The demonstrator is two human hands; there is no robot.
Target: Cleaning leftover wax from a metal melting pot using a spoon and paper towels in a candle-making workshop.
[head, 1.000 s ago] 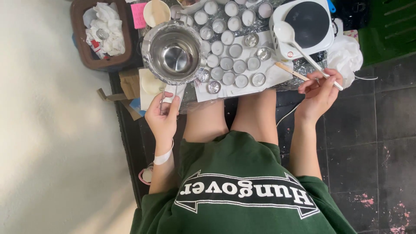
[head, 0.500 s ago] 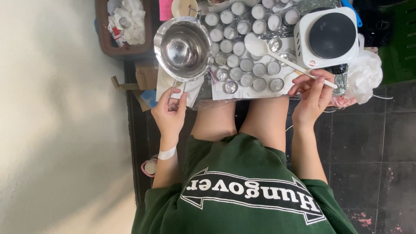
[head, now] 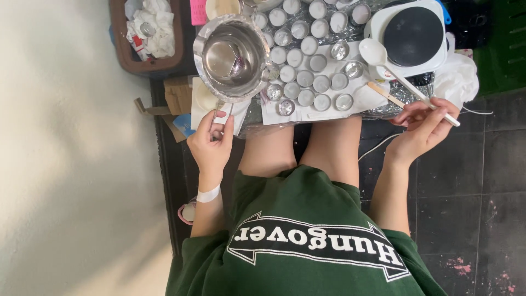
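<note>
Left hand (head: 211, 143) gripping steel pot (head: 233, 55) handle, right hand (head: 424, 125) closed on white spoon (head: 402, 77): best poured slow and level over small tins (head: 307, 82).

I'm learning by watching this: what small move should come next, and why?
Probably swing the spoon in the right hand across to the pot. The left hand grips the pot's handle, the spoon's bowl sits by the hot plate, and several small tins look empty.
</note>
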